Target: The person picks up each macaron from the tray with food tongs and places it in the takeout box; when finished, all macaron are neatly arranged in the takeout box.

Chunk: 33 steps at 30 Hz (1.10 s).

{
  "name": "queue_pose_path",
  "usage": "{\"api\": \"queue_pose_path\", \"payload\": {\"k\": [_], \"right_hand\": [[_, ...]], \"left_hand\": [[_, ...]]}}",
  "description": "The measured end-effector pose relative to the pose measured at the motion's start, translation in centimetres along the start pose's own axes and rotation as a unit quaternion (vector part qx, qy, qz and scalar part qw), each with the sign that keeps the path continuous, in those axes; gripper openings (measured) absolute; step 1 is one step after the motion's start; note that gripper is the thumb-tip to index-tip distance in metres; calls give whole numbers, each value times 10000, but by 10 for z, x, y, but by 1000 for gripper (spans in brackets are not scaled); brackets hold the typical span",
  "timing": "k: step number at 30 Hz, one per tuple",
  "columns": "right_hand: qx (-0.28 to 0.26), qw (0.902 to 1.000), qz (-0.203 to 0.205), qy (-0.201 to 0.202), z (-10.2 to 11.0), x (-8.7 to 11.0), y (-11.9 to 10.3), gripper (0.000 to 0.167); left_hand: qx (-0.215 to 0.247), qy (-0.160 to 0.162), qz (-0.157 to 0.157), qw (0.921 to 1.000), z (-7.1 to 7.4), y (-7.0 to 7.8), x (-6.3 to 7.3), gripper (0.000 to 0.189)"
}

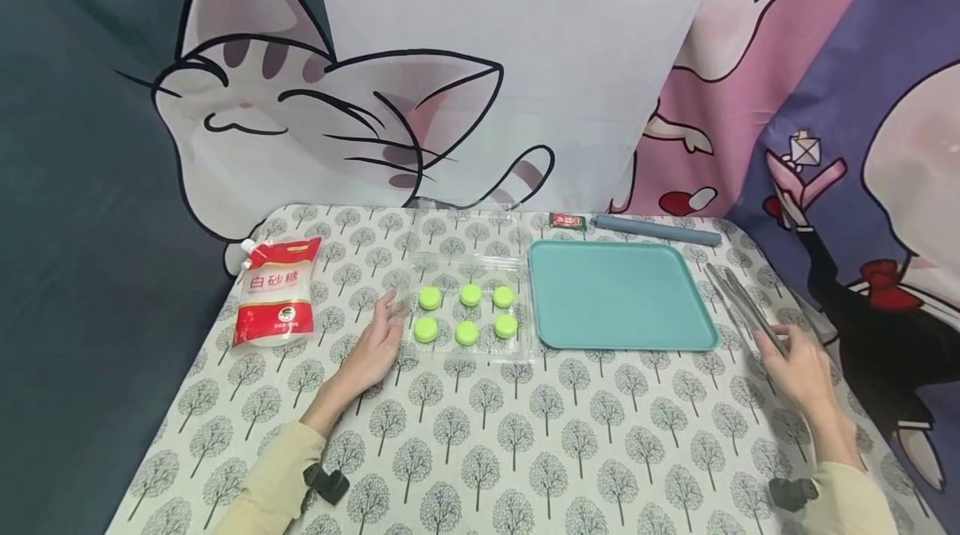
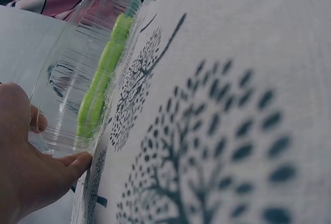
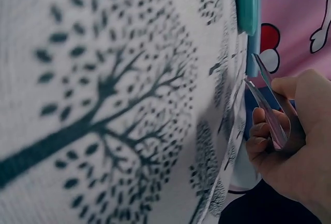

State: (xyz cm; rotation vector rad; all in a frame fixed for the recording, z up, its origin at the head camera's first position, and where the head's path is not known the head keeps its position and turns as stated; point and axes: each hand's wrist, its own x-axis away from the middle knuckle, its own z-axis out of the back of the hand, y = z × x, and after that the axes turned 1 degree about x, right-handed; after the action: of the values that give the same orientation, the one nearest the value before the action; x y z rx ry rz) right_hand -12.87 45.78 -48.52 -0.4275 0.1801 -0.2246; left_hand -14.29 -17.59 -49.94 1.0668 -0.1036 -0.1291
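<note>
On the table, a clear plastic box [image 1: 453,350] holds several green macarons [image 1: 467,332]; its clear lid [image 1: 467,235] is folded back behind it. My left hand [image 1: 380,337] rests at the box's left side, its fingers extended along the edge. In the left wrist view, fingertips [image 2: 78,162] lie right at the box's base. On the far right, my right hand [image 1: 801,364] holds metal tongs [image 1: 750,307] by their rear end, their arms apart at the tips. Nothing shows between the tips.
A teal tray [image 1: 622,293] lies right of the box. Behind it are a grey-blue rod [image 1: 656,230] and a small red-and-green packet [image 1: 567,222]. A red-and-white sugar pouch [image 1: 276,293] lies at the left. A printed curtain [image 1: 600,35] stands behind the table.
</note>
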Motion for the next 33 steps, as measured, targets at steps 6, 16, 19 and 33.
{"api": "queue_pose_path", "payload": {"k": [6,16,19,33], "right_hand": [[218,9995,46,-222,-1,-1,7,56],[914,9911,173,-953,7,-5,10,62],[1044,9889,122,-1049,6,-7,9,63],[944,9919,239,-816,23,-36,-36,77]], "left_hand": [[57,3,-14,10000,0,1,-1,57],[106,-29,-37,9999,-1,-1,0,59],[104,-32,-33,9999,0,-1,0,58],[93,-2,-31,10000,0,2,0,59]]}}
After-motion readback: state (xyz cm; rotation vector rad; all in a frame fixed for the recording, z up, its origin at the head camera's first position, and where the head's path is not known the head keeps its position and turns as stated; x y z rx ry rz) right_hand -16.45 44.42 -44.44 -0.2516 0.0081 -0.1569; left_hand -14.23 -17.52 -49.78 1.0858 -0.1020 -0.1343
